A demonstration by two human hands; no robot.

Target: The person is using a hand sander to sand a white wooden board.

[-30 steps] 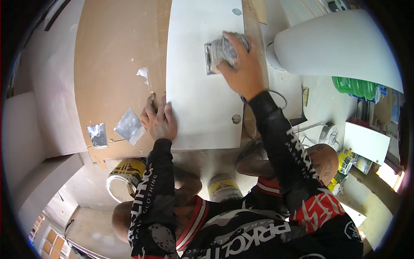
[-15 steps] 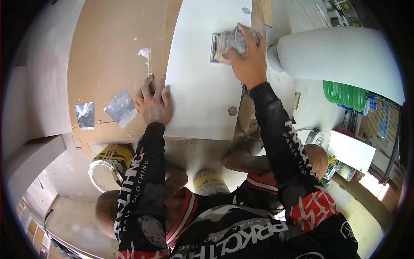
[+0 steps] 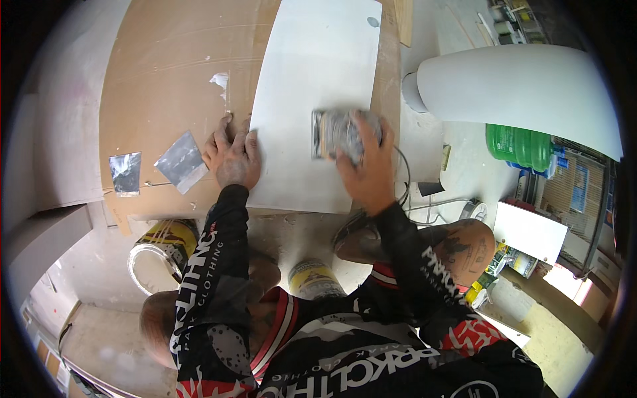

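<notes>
A white flat panel (image 3: 292,132) lies lengthwise on a brown cardboard-covered surface (image 3: 169,53). My right hand (image 3: 375,176) is wrapped round a dusty electric palm sander (image 3: 340,136), whose flat pad rests on the panel's right half; motion blurs its body. A dark cord runs from near the sander down past the right side. My left hand (image 3: 231,159) lies at the panel's left edge, its fingers spread over the cardboard and the thumb against the edge. A round grey filler spot (image 3: 373,22) marks the panel's far right corner.
Two grey sandpaper sheets (image 3: 182,162) (image 3: 125,174) lie left of my left hand. Paint buckets (image 3: 162,255) (image 3: 315,280) stand below the near edge. At right are a big white rounded form (image 3: 504,83), green bottles (image 3: 521,147) and a coiled cable (image 3: 472,211).
The sander and my right hand have come toward me and slightly left along the panel. My left hand stays at the panel's left edge. The whole view has shifted a little.
</notes>
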